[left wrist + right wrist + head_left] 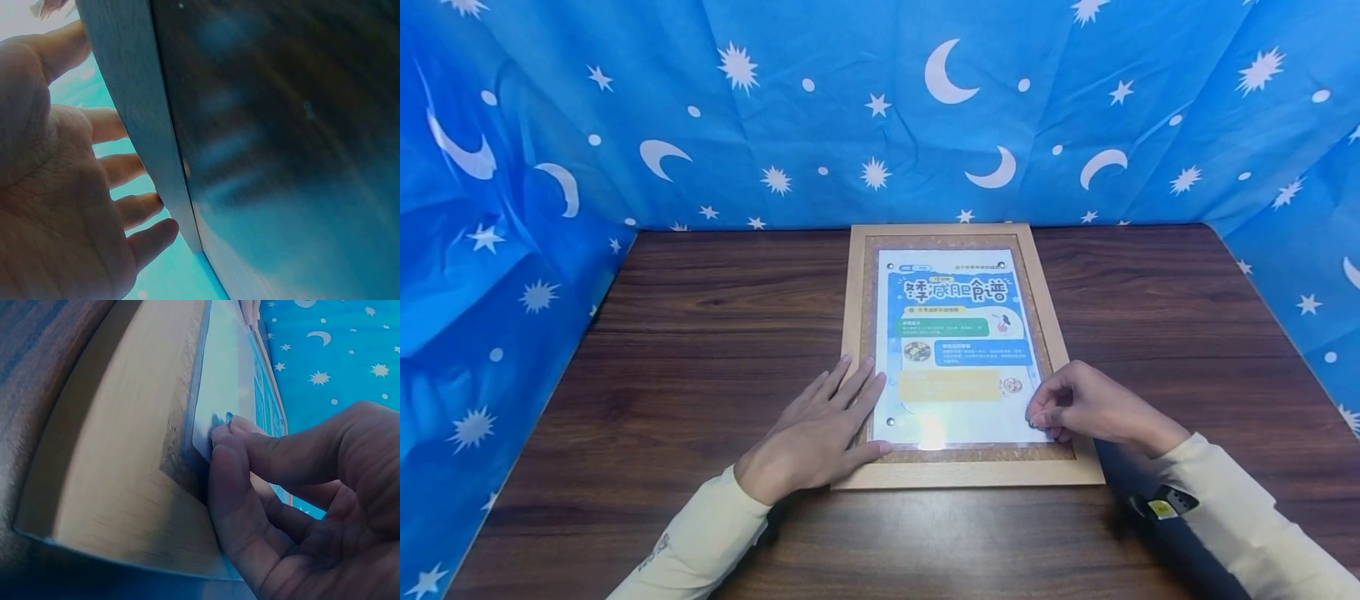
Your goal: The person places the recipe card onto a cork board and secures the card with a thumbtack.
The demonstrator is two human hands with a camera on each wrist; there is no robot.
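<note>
A printed sheet (955, 425) in a clear cover lies on a cork board (985, 454) with a pale wooden frame (970, 475). Silver thumbtacks sit at its top left (891, 266), top right (1002, 265) and bottom left (891, 422) corners. My left hand (816, 429) rests with fingers spread over the frame's lower left side, fingertips reaching the sheet's edge. At the sheet's lower right corner, my right hand (1097, 404) pinches a small thumbtack (229, 417) between thumb and forefinger. Those fingertips mostly hide it, so how deep it sits cannot be told.
The board lies on a dark wood-grain table (715, 333). Behind it and along both sides hangs a blue cloth (850, 108) with white moons and stars. Glare from a light falls on the sheet's lower part. A dark band with a device (1172, 503) is at the right wrist.
</note>
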